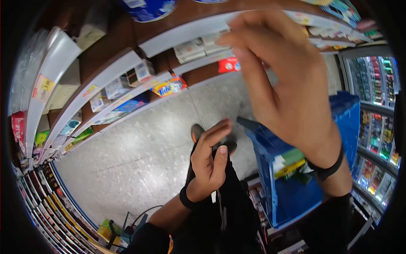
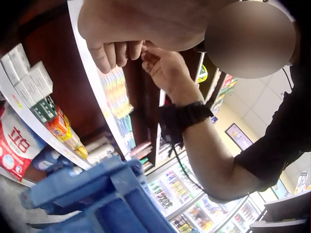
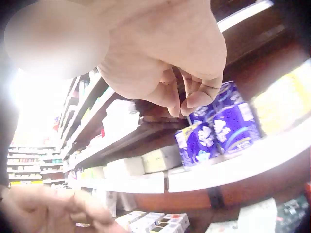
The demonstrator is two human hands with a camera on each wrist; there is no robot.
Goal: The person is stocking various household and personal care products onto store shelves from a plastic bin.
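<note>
My right hand [image 1: 253, 46] is raised close to the camera, reaching toward the upper shelves [image 1: 186, 31]. In the right wrist view its fingertips [image 3: 187, 104] are bunched against the thumb and nothing shows between them. Purple wrapped packs [image 3: 214, 131] stand on the shelf just behind it. My left hand [image 1: 209, 158] hangs lower in front of my body over the grey floor [image 1: 148, 156], fingers loosely curled and holding nothing. In the left wrist view the left fingers [image 2: 114, 51] hang near the right hand [image 2: 163, 65].
A blue plastic crate [image 1: 296, 199] with green and yellow items inside stands at my right. Stocked shelves curve along the left and top, with a Tide pack [image 1: 169, 86] and a red pack [image 1: 228, 64]. Drink coolers [image 1: 376, 110] line the right.
</note>
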